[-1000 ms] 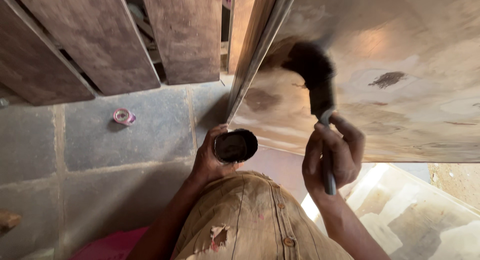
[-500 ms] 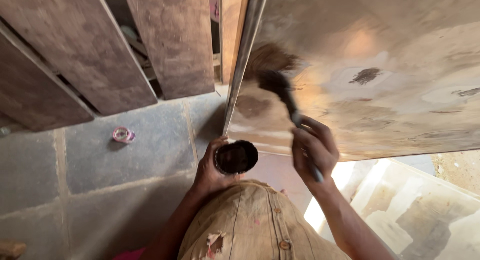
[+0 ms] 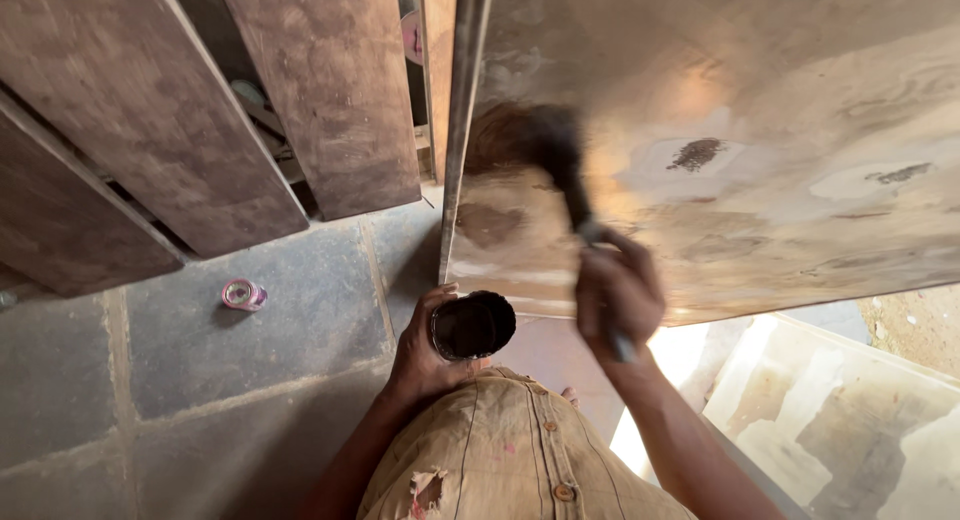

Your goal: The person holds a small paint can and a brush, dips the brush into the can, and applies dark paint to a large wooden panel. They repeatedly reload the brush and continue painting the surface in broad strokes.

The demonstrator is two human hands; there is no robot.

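Paintbrush [image 3: 560, 170] held up against the big plywood sheet [image 3: 780, 130], bristles smeared into a dark blur near the sheet's left edge, above and slightly left of the gripping fist. Long axis slanting from upper left down to lower right, handle running into the right hand [image 3: 618, 295], fingers curled tight round the handle. Small round tin of dark stain [image 3: 472, 326] just below the sheet's lower edge, cupped in the left hand [image 3: 428, 355], fingers wrapped about its side; close to the brush hand, lower and to its left. Bristle shape lost to motion blur; handle end barely showing. Dark stained boards [image 3: 320, 90] leaning at left, small pink lid [image 3: 243, 295] on the stone floor [image 3: 120, 380].
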